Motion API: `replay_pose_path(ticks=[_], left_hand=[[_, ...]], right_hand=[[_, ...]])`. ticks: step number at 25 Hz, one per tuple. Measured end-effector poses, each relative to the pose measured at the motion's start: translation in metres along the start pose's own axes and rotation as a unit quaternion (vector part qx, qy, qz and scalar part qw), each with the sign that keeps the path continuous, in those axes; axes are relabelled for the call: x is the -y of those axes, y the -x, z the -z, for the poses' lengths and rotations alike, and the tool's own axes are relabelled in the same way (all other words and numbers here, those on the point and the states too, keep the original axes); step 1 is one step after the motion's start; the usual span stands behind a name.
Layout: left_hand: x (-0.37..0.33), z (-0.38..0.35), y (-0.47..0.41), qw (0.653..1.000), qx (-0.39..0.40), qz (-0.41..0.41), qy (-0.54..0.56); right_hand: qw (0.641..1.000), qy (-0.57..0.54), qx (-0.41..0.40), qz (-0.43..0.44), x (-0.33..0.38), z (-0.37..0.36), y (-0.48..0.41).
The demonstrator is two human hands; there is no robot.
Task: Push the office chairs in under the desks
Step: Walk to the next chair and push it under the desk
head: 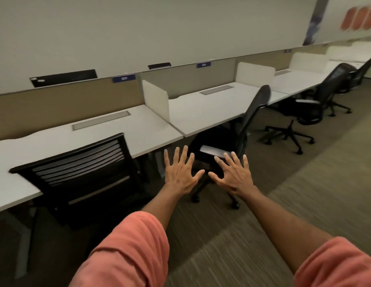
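A row of white desks (139,129) runs from the left to the far right. A black slatted chair (81,168) stands at the left desk, its back against the desk edge. A second black chair (253,112) is turned sideways at the middle desk (209,108), its seat partly under the top. Farther right, a third chair (317,104) stands out on the carpet, away from its desk, with another chair (365,69) beyond it. My left hand (180,172) and my right hand (232,175) are stretched forward with fingers spread, holding nothing, in front of the second chair's armrest.
Beige partition panels (66,104) and white dividers (155,98) separate the desks. Dark monitors (62,77) show behind the partition. Striped carpet (263,224) covers the aisle to the right. The chairs' wheeled bases (288,135) jut into the aisle.
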State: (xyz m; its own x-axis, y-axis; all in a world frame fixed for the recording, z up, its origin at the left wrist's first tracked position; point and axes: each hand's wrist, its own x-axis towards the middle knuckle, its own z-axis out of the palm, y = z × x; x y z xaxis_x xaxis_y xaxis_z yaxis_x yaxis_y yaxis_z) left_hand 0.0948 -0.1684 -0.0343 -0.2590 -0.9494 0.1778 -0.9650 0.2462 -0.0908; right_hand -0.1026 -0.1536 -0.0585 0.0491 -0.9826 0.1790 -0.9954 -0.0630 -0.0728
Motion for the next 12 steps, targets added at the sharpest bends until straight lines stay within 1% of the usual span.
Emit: replay_pose_path(ticks=[3, 7, 12], left_hand=[[-0.083, -0.001, -0.038, 0.999, -0.001, -0.037, 0.018], [-0.181, -0.004, -0.086, 0.996, 0.002, -0.085, 0.025], [-0.290, -0.012, -0.134, 0.985, 0.010, -0.168, 0.026]], right_hand=[[0.999, 0.009, -0.007, -0.035, -0.085, 0.005, 0.001], [0.995, 0.017, 0.001, -0.102, -0.191, 0.012, 0.008], [0.981, 0.016, 0.001, -0.191, -0.301, 0.022, 0.024]])
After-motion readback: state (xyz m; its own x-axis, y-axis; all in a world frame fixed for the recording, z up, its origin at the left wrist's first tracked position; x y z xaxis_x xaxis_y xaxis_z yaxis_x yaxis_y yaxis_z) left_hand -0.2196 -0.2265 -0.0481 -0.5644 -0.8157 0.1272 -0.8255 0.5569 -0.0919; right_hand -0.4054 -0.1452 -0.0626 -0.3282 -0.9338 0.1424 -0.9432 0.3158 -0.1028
